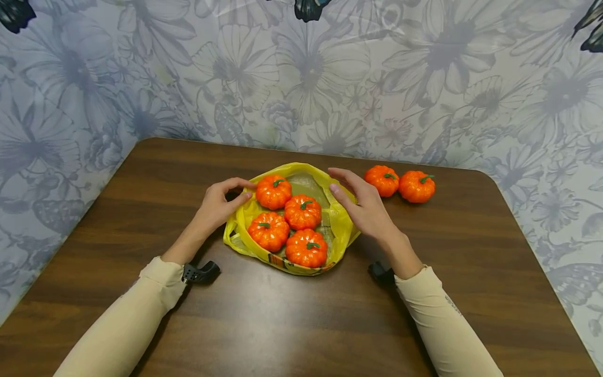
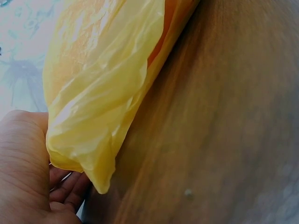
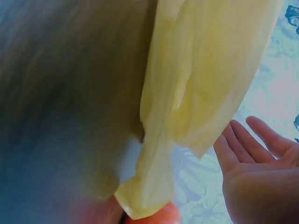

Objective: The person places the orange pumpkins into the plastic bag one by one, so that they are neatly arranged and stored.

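1. The yellow bag (image 1: 340,222) sits on its base on the worktop (image 1: 282,324), mouth facing up and rim rolled outward in loose folds.
2. Inside it lie four orange toy pumpkins: the upper-left pumpkin (image 1: 273,191), the middle pumpkin (image 1: 303,212), the lower-left pumpkin (image 1: 268,232) and the lower-right pumpkin (image 1: 306,248), grouped closely with green stems showing.
3. The near outer pumpkin (image 1: 382,180) and the far-right pumpkin (image 1: 416,186) rest outside, side by side beyond the bag's right edge. By count, then, four are in and two out; I judge the handling partway along, though nothing shows whether the outer pair belongs inside.
4. The left hand (image 1: 219,201) is at the bag's left rim, thumb and forefinger spread apart beside the upper-left pumpkin. I see no pinch; how firmly it touches the plastic I cannot tell.
5. The right hand (image 1: 365,204) is beside the right rim, fingers extended and thumb apart, holding nothing.
6. That hand lies between the bag and the outer pair, so it partly blocks the straight path; the soft, crumpled rim could also sag inward. Some room remains in the bag's upper right.
7. Each wrist carries a black device, the left one (image 1: 201,273) hanging clear of the bag. Behind the worktop stands a flower-patterned backdrop (image 1: 311,78).
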`<state>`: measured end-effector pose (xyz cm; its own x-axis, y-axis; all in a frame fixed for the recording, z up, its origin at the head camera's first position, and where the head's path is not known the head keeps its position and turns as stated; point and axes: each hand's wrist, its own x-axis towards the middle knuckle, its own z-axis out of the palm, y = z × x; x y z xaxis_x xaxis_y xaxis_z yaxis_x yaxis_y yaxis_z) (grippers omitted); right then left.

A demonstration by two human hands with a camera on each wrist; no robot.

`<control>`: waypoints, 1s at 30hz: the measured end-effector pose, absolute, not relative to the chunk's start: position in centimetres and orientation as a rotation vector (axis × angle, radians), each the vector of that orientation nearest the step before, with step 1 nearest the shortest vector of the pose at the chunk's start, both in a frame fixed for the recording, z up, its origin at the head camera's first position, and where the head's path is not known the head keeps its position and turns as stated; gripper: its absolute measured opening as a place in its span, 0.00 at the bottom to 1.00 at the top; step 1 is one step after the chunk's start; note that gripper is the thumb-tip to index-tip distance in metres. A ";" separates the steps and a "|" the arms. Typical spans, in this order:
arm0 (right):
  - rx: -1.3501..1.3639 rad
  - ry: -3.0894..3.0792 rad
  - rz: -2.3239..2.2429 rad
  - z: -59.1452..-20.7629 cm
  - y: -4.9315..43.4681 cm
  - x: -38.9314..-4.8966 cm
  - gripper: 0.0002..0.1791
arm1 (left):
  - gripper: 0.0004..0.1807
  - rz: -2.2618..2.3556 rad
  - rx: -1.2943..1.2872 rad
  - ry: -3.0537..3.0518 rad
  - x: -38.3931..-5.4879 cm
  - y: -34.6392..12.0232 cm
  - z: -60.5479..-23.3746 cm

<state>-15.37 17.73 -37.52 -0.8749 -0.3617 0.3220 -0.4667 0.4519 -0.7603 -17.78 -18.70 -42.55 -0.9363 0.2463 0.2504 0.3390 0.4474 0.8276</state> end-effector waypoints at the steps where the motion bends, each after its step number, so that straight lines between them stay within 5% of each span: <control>1: 0.726 -2.579 1.379 -37.4 17.9 -15.3 0.26 | 0.12 -1.515 -0.526 -2.590 -17.7 -18.7 -42.6; 30: 0.118 -2.342 1.293 -35.4 29.1 -16.7 0.29 | 0.12 -1.499 -0.514 -2.590 -17.3 -18.6 -42.8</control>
